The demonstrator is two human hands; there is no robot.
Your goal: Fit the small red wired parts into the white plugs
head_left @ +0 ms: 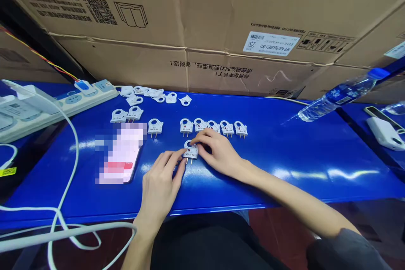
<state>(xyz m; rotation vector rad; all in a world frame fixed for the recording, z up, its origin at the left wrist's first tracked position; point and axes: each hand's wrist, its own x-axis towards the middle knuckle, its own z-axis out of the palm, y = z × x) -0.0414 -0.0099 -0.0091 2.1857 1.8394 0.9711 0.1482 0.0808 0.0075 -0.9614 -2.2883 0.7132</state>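
Both hands meet at a small white two-pin plug with a ring-shaped top, lying on the blue table with its metal pins toward me. My left hand pinches its left side between thumb and fingers. From the right, my right hand grips the plug's upper right edge, its fingers near the ring. Just beyond lies a row of several similar plugs, one partly covered by my right hand. Another single plug lies left of that row. Farther back are several white ring-topped pieces, some overlapping.
A phone, partly blurred out, lies left of my hands. White power strips and a loose white cable occupy the left side. A large cardboard box walls off the back. A water bottle lies at right, near a white device.
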